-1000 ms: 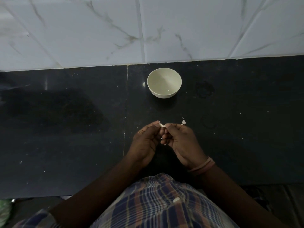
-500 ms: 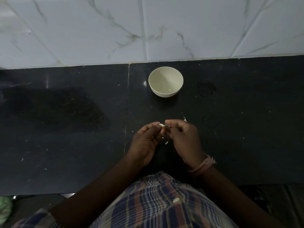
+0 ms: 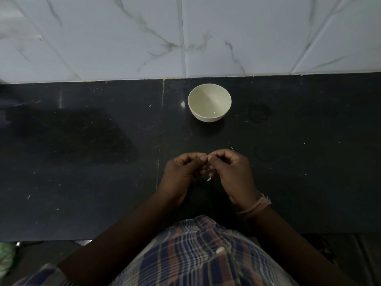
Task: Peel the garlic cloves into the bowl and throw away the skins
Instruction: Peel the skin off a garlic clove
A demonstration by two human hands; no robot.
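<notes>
A small cream bowl (image 3: 209,102) stands on the black counter (image 3: 82,162) near the tiled wall. Below it, my left hand (image 3: 183,172) and my right hand (image 3: 231,172) meet fingertip to fingertip, pinching a garlic clove (image 3: 206,157) between them. Only a sliver of the clove shows; the fingers hide the rest. A white bit of skin (image 3: 208,179) lies on the counter between my hands. Another skin fleck (image 3: 232,148) shows just beyond my right hand.
The white marbled tile wall (image 3: 185,38) rises straight behind the counter. A seam (image 3: 160,129) runs down the counter left of the bowl. The counter's front edge lies close to my checked shirt (image 3: 195,254). Something green (image 3: 6,256) lies on the floor at lower left.
My hands have closed tighter over the clove, so less of it shows. A small piece of skin has dropped to the counter between them. The bowl has not moved.
</notes>
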